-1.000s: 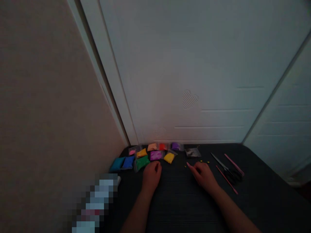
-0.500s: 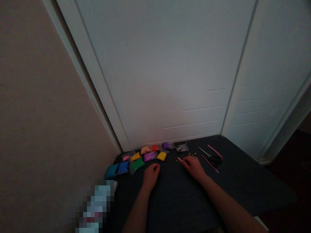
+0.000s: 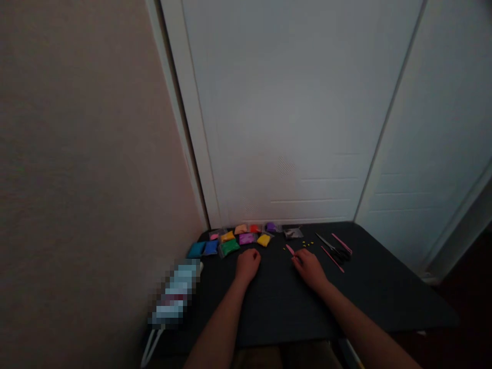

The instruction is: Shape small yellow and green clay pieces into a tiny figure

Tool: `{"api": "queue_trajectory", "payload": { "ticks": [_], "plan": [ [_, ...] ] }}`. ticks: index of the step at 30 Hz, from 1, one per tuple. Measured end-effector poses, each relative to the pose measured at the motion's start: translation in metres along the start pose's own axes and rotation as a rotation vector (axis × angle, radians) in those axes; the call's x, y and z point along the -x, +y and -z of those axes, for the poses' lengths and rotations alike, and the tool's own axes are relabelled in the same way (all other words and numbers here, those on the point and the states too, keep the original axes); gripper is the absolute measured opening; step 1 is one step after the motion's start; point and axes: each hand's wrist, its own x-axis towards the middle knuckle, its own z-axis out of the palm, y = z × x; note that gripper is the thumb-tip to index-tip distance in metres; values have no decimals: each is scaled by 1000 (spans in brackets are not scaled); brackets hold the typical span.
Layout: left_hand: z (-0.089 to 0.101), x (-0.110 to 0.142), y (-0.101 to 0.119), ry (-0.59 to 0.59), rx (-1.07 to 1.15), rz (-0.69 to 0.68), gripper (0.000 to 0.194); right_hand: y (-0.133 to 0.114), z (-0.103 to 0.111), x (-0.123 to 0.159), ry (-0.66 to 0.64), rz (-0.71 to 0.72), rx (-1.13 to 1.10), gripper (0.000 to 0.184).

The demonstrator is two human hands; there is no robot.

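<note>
My left hand (image 3: 248,264) rests on the dark table with its fingers curled closed. Whatever may be inside the curl is hidden. To its right, my right hand (image 3: 308,266) has its fingers closed around a pink modelling tool (image 3: 290,250), whose flat tip points away to the left. One tiny yellow piece (image 3: 284,249) lies just left of that tip. Several more yellow bits (image 3: 305,245) are scattered beyond my right knuckles. A small bag of yellow clay (image 3: 263,240) lies just past my left hand.
Bags of coloured clay, among them a green one (image 3: 230,247) and a blue one (image 3: 211,248), line the table's back left. Scissors (image 3: 334,249) and two pink sticks (image 3: 332,259) lie right. A white panelled door (image 3: 288,128) stands behind; a blurred-out object (image 3: 177,292) sits front left.
The camera view has shifted, so the table appears more level and its front edge shows. Slightly more of the pink tool sticks out from my right fingers. My left hand stays closed.
</note>
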Motion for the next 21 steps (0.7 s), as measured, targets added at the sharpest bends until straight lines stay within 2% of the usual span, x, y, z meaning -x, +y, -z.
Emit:
{"api": "queue_trajectory", "payload": {
  "ticks": [5, 7, 15, 21],
  "plan": [
    [-3, -15, 7, 56, -9, 77, 27, -3, 2, -4, 28, 43, -14, 20],
    [-7, -26, 12, 91, 7, 80, 26, -4, 2, -5, 36, 57, -22, 26],
    [-21, -53, 36, 243, -36, -36, 19, 2, -6, -10, -23, 81, -139, 13],
    [-26, -55, 42, 304, -115, -90, 36, 17, -16, -15, -61, 11, -217, 18]
  ]
}}
